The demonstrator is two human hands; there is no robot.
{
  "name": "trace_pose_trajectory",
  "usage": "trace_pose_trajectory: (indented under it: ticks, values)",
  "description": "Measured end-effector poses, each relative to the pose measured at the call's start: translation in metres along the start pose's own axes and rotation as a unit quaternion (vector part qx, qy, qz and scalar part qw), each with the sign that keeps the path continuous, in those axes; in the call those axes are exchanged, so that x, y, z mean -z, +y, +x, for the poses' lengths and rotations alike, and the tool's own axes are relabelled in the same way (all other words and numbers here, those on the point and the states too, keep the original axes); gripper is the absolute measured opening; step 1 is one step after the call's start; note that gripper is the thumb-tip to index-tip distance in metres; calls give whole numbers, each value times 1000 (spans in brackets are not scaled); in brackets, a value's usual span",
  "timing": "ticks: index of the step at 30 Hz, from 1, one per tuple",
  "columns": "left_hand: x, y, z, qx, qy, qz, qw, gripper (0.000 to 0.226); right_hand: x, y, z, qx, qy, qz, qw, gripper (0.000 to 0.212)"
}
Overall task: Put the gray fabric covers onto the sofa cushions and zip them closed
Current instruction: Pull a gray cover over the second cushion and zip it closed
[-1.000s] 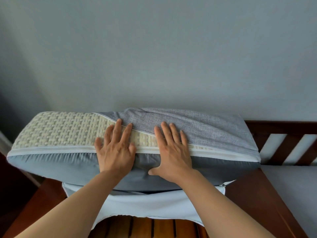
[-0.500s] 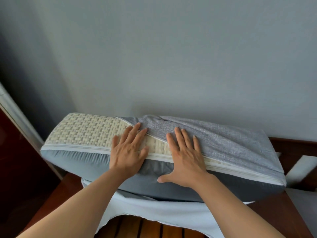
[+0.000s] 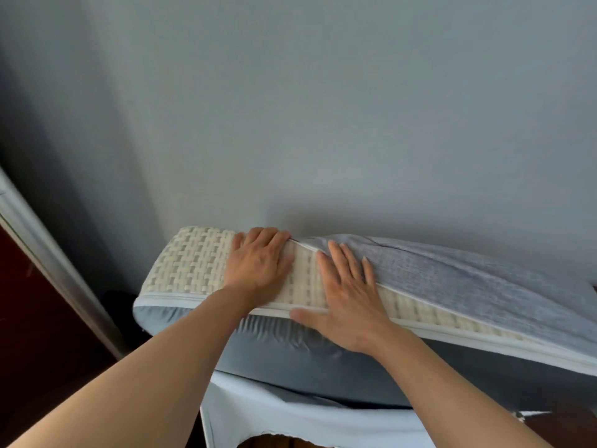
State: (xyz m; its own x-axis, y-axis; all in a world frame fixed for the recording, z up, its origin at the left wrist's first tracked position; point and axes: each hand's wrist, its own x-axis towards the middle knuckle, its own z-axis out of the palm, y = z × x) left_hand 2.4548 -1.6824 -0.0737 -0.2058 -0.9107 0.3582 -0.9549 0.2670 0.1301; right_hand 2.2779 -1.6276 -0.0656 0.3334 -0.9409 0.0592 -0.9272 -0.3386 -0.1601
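Presently the gray fabric cover (image 3: 468, 279) sheathed only the right part of the sofa cushion (image 3: 193, 263); the woven left end stood bare and unzipped. Left hand (image 3: 258, 266) curled over the far edge at the cover's hem (grip unclear); right hand (image 3: 345, 299) pressed flat, fingers spread. Wall (image 3: 290, 108) crowded behind; leftward room remained.

Cushion (image 3: 193, 266) is stood against wall (image 3: 323, 108); cover (image 3: 452, 276) is drawn over its right part. L hand (image 3: 258, 266) is laid on the bare left part, R hand (image 3: 349, 295) just beside it, at cover's edge.
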Motion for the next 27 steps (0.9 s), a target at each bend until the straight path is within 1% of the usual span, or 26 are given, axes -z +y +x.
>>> trace_pose_trajectory:
  ticks: [2,4,6,7,8,12,14,16,19,21,23,25,27]
  values:
    - [3,-12,17,26,-46,13,999,49,-5,-7,12,-19,78,14,997,98]
    - [5,-18,30,29,-61,9,998,31,-12,-14,19,-48,162,34,985,74]
    - [7,-20,40,18,-66,-5,998,24,-20,-21,30,-77,212,28,974,56]
    - [6,-21,44,12,-67,-8,998,23,-22,-24,36,-89,226,19,970,50]
    - [4,-22,48,7,-68,-10,998,25,-24,-26,41,-102,233,11,967,49]
    - [-5,-26,67,20,-78,-43,996,32,-23,-25,55,-133,236,-21,962,58]
    - [-8,-25,75,34,-102,-58,993,29,-22,-28,61,-147,218,-35,964,56]
    - [-9,-24,79,38,-107,-62,992,23,-21,-33,68,-166,220,-27,961,52]
    - [-12,-24,82,46,-73,-60,994,22,-23,-36,79,-177,236,-15,955,45]
    - [-12,-26,85,41,-44,-71,996,23,-23,-32,85,-162,250,-3,955,41]
    - [-11,-34,88,12,-26,-96,995,24,-24,-28,87,-143,268,8,953,38]
    - [-7,-49,89,-42,-9,-137,990,27,-24,-26,88,-125,290,13,949,36]
    - [-2,-67,88,-101,-15,-149,984,30,-25,-24,89,-109,313,14,943,33]
